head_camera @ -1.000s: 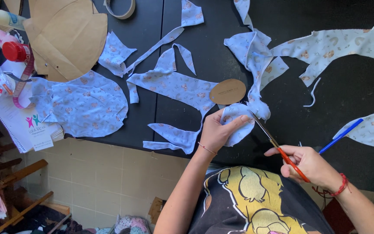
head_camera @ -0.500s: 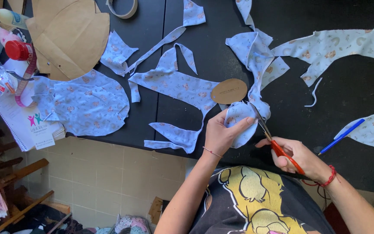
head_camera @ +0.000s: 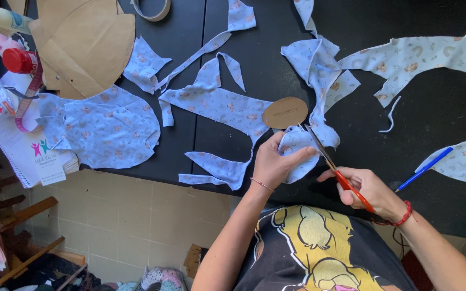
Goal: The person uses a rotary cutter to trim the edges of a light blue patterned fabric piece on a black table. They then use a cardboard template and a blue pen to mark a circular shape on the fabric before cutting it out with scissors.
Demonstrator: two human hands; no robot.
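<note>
Head view, looking down on a black tabletop [head_camera: 438,108]. Left hand [head_camera: 273,161] grips a small rounded piece of pale blue printed fabric [head_camera: 297,153] at the tabletop's near edge, thumb on top, fingers curled beneath. Right hand [head_camera: 365,188] is closed around the orange handles of a pair of scissors [head_camera: 333,164]; the blades point up and left, meeting the upper right edge of the fabric piece. An oval brown card template [head_camera: 285,112] lies just above the held piece, apart from it. A blue pen [head_camera: 424,169] lies right of the right hand, clear of it. Larger blue fabric offcuts [head_camera: 219,102] are spread across the tabletop's middle and right. Brown paper patterns [head_camera: 84,43] rest at upper left, a tape roll [head_camera: 151,9] at the top edge.
</note>
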